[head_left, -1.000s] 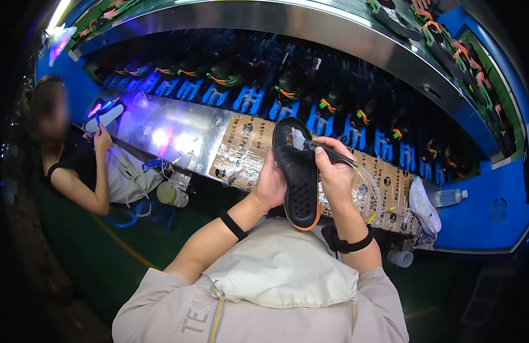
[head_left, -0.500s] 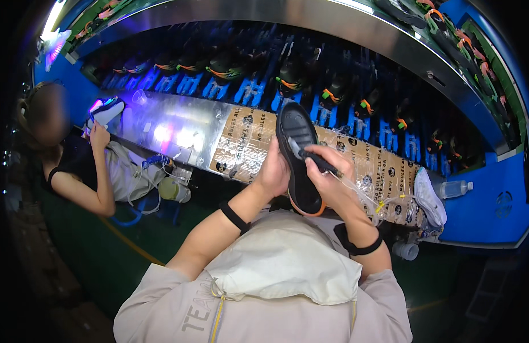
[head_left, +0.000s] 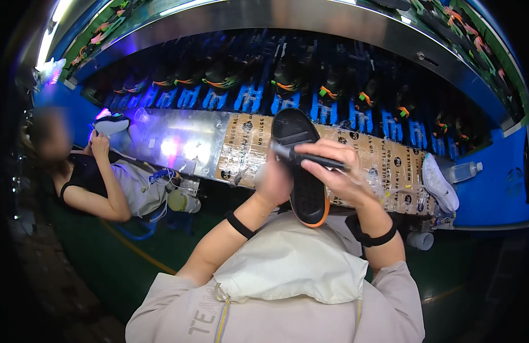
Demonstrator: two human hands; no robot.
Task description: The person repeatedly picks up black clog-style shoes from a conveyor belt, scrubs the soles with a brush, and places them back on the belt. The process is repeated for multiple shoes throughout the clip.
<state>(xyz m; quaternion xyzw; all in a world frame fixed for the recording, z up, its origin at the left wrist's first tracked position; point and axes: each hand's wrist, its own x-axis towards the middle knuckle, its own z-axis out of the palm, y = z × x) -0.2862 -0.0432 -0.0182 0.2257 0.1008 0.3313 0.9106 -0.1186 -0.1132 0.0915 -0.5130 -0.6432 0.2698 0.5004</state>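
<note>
Shoe factory line: dark shoes [head_left: 286, 87] in blue holders [head_left: 285, 103]

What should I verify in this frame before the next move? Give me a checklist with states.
1. Black sole held in the left hand: ok, though that hand is blurred.
2. Black-handled tool gripped in the right hand: ok.
3. Tool tip clear of the left hand: cannot tell, blurred.
4. Clear bottle apart from both hands: ok.
5. Co-worker's hands well away: ok.
</note>
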